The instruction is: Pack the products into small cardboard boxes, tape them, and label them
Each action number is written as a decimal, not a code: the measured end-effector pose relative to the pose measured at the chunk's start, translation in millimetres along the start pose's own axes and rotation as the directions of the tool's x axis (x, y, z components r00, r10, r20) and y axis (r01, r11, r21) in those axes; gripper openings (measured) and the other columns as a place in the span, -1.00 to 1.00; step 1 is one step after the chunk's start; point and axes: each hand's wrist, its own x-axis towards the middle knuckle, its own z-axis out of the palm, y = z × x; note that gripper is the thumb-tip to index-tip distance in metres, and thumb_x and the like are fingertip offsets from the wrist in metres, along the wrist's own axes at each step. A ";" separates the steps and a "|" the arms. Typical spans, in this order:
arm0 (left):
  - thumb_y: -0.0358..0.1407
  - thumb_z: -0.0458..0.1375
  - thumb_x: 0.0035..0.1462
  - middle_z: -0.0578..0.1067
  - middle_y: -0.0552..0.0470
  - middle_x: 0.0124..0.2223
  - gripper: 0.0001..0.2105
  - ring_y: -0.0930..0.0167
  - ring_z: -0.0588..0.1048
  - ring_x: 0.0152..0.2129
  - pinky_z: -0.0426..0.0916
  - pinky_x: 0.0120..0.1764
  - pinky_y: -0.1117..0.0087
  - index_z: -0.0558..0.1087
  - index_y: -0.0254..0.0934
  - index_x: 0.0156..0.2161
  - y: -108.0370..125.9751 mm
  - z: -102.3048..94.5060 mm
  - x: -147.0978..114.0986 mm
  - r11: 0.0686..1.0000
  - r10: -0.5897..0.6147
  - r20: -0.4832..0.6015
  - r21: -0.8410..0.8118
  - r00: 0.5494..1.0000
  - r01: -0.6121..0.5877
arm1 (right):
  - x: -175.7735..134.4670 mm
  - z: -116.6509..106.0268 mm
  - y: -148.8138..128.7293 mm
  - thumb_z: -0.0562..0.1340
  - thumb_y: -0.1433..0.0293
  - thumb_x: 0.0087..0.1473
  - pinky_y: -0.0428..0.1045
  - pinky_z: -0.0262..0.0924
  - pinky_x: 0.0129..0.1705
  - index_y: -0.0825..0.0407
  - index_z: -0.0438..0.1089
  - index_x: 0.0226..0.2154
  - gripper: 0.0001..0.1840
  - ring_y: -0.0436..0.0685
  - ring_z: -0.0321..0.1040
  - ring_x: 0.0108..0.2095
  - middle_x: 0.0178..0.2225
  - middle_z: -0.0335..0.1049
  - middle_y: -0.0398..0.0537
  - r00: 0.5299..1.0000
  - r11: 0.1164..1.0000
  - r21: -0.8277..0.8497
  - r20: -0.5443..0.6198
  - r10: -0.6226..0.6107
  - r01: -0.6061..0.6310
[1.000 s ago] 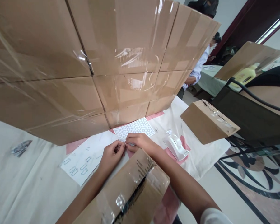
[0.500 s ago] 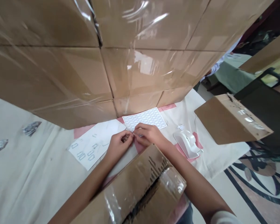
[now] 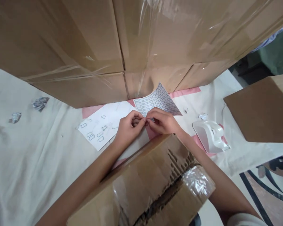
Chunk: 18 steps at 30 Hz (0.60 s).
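My left hand (image 3: 130, 126) and my right hand (image 3: 162, 121) meet fingertip to fingertip, both closed in a pinch. What lies between the fingertips is too small to make out. Just behind them is a white sheet of small outlined stickers (image 3: 145, 103), its right part curled upward and its near edge hidden by my right hand. Left of my left hand lies a white paper (image 3: 118, 114) with several loose outlined shapes on it. A cardboard box (image 3: 141, 179) with torn, taped flaps stands between my forearms, close to my body.
Taped cardboard boxes (image 3: 89, 89) stand stacked like a wall behind the sheets. At right are a white tape dispenser (image 3: 208, 136) and another box (image 3: 259, 110). Crumpled scraps (image 3: 40, 103) lie on the white cloth (image 3: 49, 157) at left.
The sticker sheet lay flat and its right side now bends upward. Both hands stay pinched together. The view has shifted, so the table things appear farther right and the stacked boxes higher.
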 end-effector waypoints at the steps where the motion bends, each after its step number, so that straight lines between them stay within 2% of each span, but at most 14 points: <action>1: -0.16 0.27 0.19 0.55 0.10 -0.35 -0.78 0.45 0.57 -0.41 0.41 -0.32 0.49 0.34 -0.21 -0.28 -1.3 0.2 0.1 1.000 0.008 -0.007 -0.019 1.000 -0.008 | 0.3 1.0 0.8 0.19 0.46 0.32 -0.09 0.24 -0.27 0.02 0.47 -0.20 -0.87 0.00 0.38 -0.28 -0.22 0.46 -0.08 1.000 1.000 0.021 -0.008 -0.017 0.017; 6: -0.31 0.24 0.21 0.50 0.15 -0.28 -0.82 0.50 0.58 -0.37 0.45 -0.25 0.50 0.28 -0.18 -0.22 -10.3 1.1 1.4 0.990 0.059 0.004 -0.131 0.998 -0.058 | 1.0 4.4 2.6 0.20 0.51 0.28 -0.10 0.15 -0.42 0.01 0.47 -0.19 -0.86 -0.04 0.27 -0.41 -0.22 0.47 -0.09 0.997 0.996 0.077 -0.072 -0.031 0.037; 11: -0.33 0.20 0.27 0.48 0.15 -0.27 -0.87 0.51 0.57 -0.40 0.47 -0.27 0.46 0.29 -0.17 -0.20 -14.6 1.1 1.0 0.982 0.074 0.029 -0.177 0.997 -0.068 | -0.2 3.9 4.6 0.26 0.53 0.24 -0.10 0.15 -0.43 -0.02 0.45 -0.14 -0.84 -0.05 0.25 -0.42 -0.19 0.46 -0.09 0.997 0.996 0.076 -0.074 -0.033 0.039; 14: -0.33 0.20 0.27 0.52 0.13 -0.25 -0.87 0.49 0.57 -0.38 0.48 -0.24 0.43 0.29 -0.18 -0.19 -13.7 1.3 -0.6 0.983 0.095 0.017 -0.158 0.995 -0.091 | -0.3 1.3 3.9 0.30 0.46 0.24 -0.07 0.22 -0.35 -0.03 0.45 -0.12 -0.85 0.00 0.34 -0.35 -0.16 0.46 -0.07 0.997 0.999 0.000 -0.066 -0.042 0.042; 18: -0.35 0.21 0.25 0.55 0.12 -0.25 -0.87 0.49 0.59 -0.34 0.47 -0.20 0.45 0.30 -0.18 -0.19 -9.5 2.2 -2.3 0.989 0.119 -0.007 -0.088 0.993 -0.119 | 0.9 -4.2 -2.5 0.26 0.41 0.29 -0.04 0.28 -0.24 -0.04 0.44 -0.16 -0.93 0.06 0.43 -0.21 -0.16 0.46 -0.05 0.999 0.996 -0.086 -0.026 -0.040 0.038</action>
